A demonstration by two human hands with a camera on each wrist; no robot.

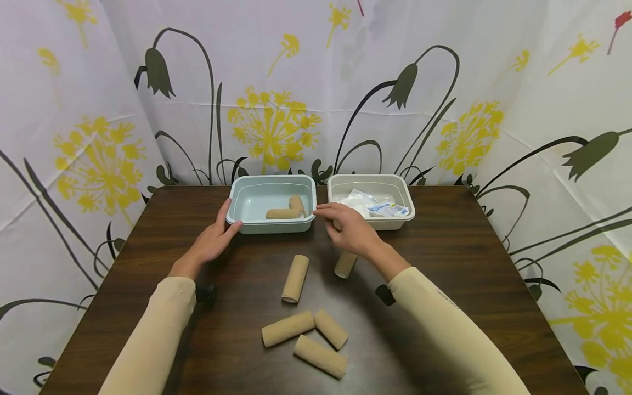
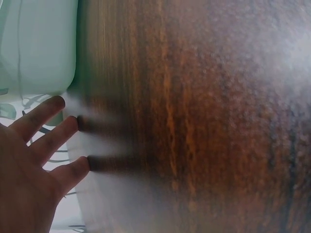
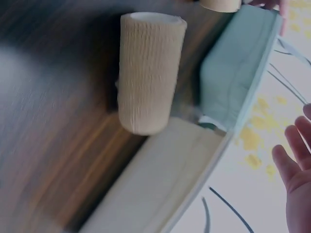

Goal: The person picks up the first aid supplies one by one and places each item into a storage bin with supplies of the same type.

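Observation:
A light blue-green plastic tub [image 1: 272, 224] stands at the back of the table, with two tan bandage rolls [image 1: 282, 214] inside at its right end. My left hand [image 1: 213, 240] rests at the tub's left end, thumb near the front corner and fingers spread along the side. At the tub's right front corner is my right hand [image 1: 351, 225], fingers extended and holding nothing. Below that hand, a crinkled tan bandage roll [image 3: 150, 73] lies close to the front of a cream tub [image 1: 390, 224], partly hidden in the head view.
White and blue packets [image 1: 370, 204] lie in the cream tub, right of the blue-green one. Several more bandage rolls [image 1: 295, 278] are scattered over the middle and front of the dark wood table [image 1: 237, 340]. A flowered curtain [image 1: 316, 71] hangs behind the table.

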